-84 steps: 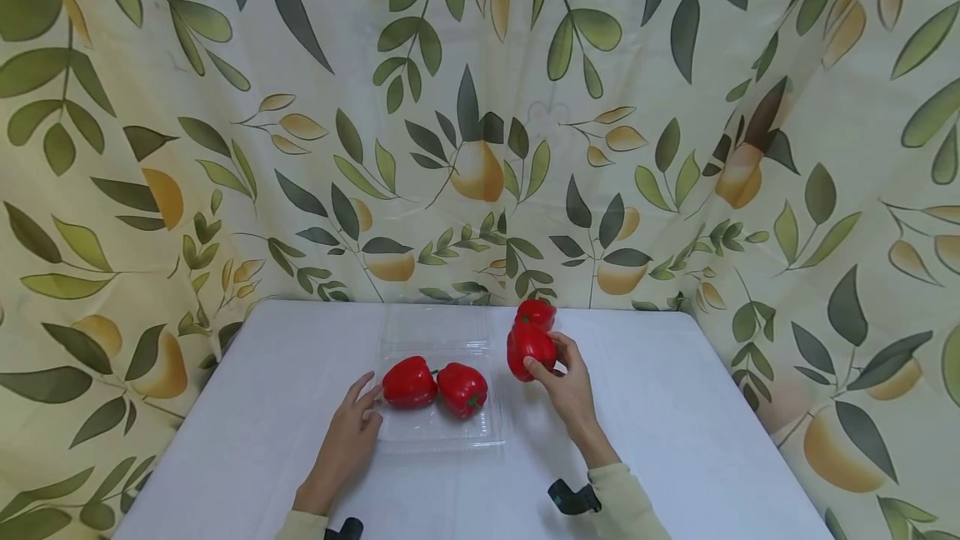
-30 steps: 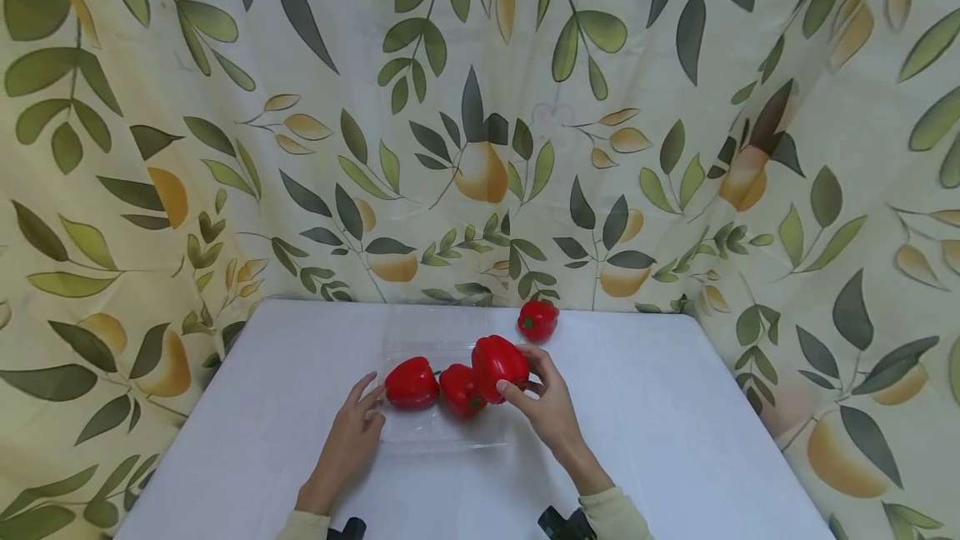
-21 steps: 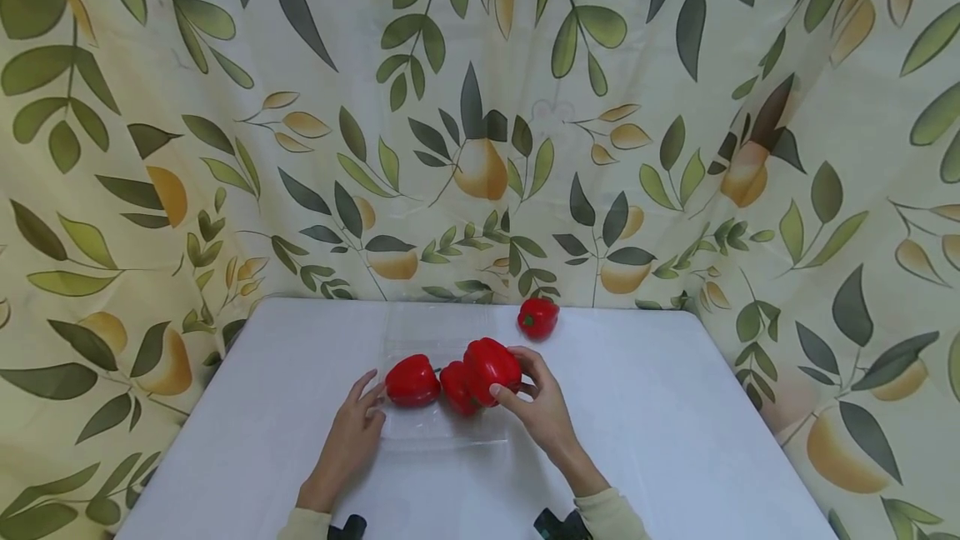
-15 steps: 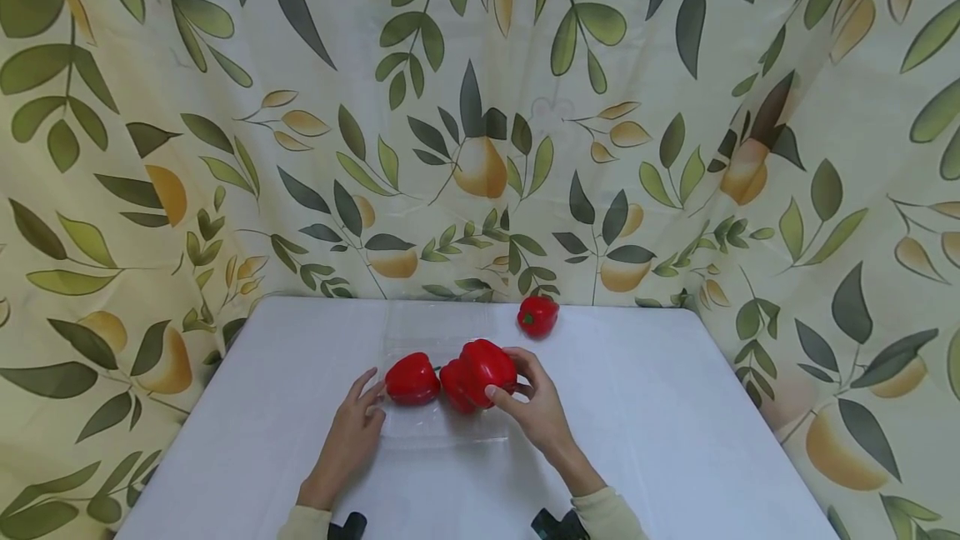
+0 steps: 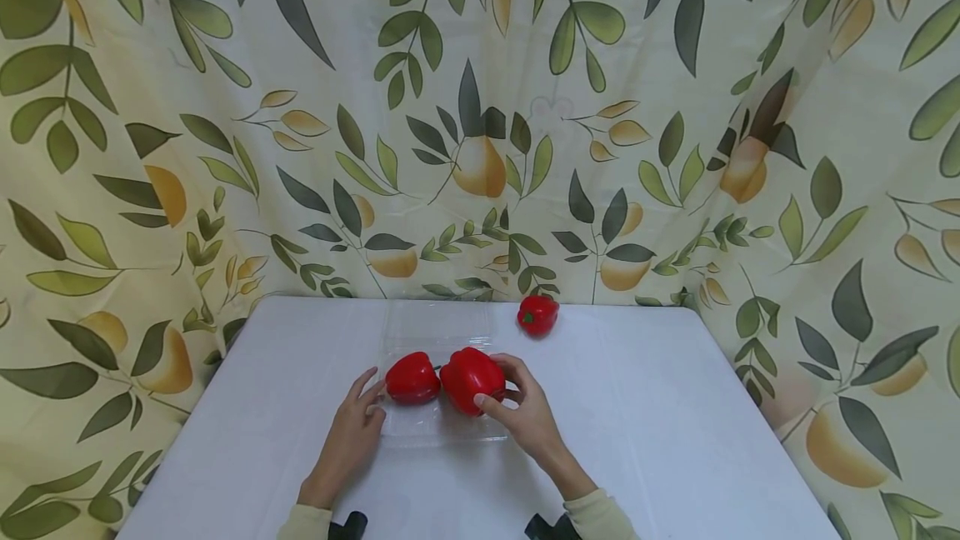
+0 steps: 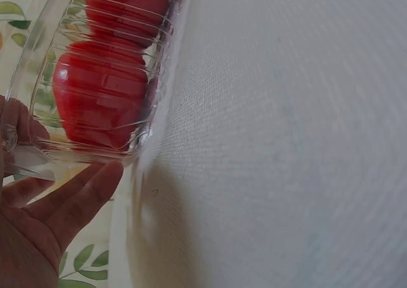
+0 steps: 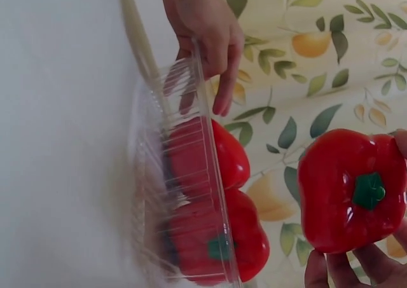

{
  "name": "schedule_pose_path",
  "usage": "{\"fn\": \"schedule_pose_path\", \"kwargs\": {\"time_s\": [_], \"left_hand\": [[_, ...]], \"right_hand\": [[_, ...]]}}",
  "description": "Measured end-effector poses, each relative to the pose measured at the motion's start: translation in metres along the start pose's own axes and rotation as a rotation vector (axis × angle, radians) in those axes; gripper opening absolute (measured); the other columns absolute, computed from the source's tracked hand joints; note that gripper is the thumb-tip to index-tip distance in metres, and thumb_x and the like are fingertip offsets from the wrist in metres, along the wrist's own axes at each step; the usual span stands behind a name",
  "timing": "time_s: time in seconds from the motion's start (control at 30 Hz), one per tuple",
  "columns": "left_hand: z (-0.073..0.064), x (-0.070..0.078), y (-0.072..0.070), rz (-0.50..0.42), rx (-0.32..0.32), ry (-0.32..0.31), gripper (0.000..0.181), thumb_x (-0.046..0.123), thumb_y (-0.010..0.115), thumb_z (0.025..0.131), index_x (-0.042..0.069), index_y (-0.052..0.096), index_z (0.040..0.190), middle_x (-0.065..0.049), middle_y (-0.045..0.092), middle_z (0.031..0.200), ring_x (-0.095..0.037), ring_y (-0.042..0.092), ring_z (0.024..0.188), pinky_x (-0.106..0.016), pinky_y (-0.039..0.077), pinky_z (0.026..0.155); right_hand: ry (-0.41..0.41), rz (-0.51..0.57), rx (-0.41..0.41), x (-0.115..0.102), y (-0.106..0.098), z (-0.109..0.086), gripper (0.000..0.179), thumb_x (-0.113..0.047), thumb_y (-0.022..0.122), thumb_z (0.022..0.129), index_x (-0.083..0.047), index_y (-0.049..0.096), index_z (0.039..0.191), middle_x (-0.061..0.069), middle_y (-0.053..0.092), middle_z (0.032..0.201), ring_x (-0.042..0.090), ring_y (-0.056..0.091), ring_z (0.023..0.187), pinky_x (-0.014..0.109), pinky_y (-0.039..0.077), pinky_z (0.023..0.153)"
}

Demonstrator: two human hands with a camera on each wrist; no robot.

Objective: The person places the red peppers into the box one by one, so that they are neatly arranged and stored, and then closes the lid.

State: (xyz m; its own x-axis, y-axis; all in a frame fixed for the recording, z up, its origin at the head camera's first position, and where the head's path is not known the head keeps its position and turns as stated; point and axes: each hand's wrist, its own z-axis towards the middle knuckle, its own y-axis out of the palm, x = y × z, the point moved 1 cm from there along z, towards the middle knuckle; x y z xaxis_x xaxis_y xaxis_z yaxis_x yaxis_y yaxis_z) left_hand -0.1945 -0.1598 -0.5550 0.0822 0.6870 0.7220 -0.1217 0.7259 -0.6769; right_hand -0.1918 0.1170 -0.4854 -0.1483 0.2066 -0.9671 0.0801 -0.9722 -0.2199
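Note:
My right hand (image 5: 521,407) holds a red bell pepper (image 5: 472,380) between thumb and fingers, above the right part of a clear plastic clamshell container (image 5: 442,432). In the right wrist view that held pepper (image 7: 350,189) shows its green stem and hangs apart from the container. Two more bell peppers sit in the container: the left one (image 5: 412,378) shows in the head view, while the held pepper covers the other (image 7: 251,243). With fingers fairly straight, my left hand (image 5: 351,432) touches the container's left end; in the left wrist view its fingers (image 6: 82,199) lie against the wall.
Another red bell pepper (image 5: 537,316) lies at the back of the white table (image 5: 637,407), right of the container's raised clear lid (image 5: 438,323). Behind the table hangs a leaf-and-fruit patterned curtain (image 5: 480,257).
My right hand has carried the bell pepper left and down from near the back pepper to over the container, covering the right pepper inside. The left hand has stayed at the container.

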Motion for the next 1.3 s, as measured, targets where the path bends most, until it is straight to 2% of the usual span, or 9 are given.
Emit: {"fn": "schedule_pose_path", "kwargs": {"time_s": [0.37,0.77,1.07,1.3], "left_hand": [[0.0,-0.001,0.0,-0.001,0.004,-0.002,0.047,0.01,0.059,0.093,0.007,0.055,0.139,-0.005,0.04,0.155,-0.025,0.062,0.121,-0.041,0.054,0.099],[0.0,-0.002,0.0,0.001,0.014,0.017,0.046,0.008,0.058,0.093,0.006,0.056,0.138,-0.007,0.04,0.155,-0.025,0.063,0.119,-0.042,0.053,0.099],[0.0,-0.003,0.001,-0.002,0.03,0.038,0.045,0.006,0.059,0.092,0.006,0.056,0.138,-0.007,0.041,0.154,-0.025,0.064,0.118,-0.042,0.054,0.098],[0.0,-0.003,0.001,-0.006,0.036,0.049,0.046,0.006,0.06,0.092,0.005,0.056,0.137,-0.008,0.042,0.153,-0.026,0.065,0.116,-0.043,0.054,0.097]], "right_hand": [[0.012,-0.02,-0.052,0.005,0.012,-0.001,0.073,-0.025,0.085,0.071,-0.018,0.051,0.135,0.003,0.056,0.134,0.027,0.053,0.121,0.024,0.056,0.086],[0.014,0.01,-0.141,0.005,0.028,-0.006,0.071,-0.022,0.083,0.073,-0.019,0.05,0.136,0.005,0.053,0.138,0.026,0.051,0.121,0.033,0.057,0.086],[-0.015,-0.04,-0.236,0.011,0.036,-0.002,0.063,-0.03,0.078,0.079,-0.022,0.05,0.135,0.006,0.053,0.137,0.027,0.051,0.119,0.037,0.057,0.086],[-0.036,-0.084,-0.288,0.011,0.037,0.004,0.068,-0.029,0.082,0.075,-0.021,0.05,0.135,0.006,0.054,0.134,0.028,0.053,0.117,0.042,0.06,0.083]]}}
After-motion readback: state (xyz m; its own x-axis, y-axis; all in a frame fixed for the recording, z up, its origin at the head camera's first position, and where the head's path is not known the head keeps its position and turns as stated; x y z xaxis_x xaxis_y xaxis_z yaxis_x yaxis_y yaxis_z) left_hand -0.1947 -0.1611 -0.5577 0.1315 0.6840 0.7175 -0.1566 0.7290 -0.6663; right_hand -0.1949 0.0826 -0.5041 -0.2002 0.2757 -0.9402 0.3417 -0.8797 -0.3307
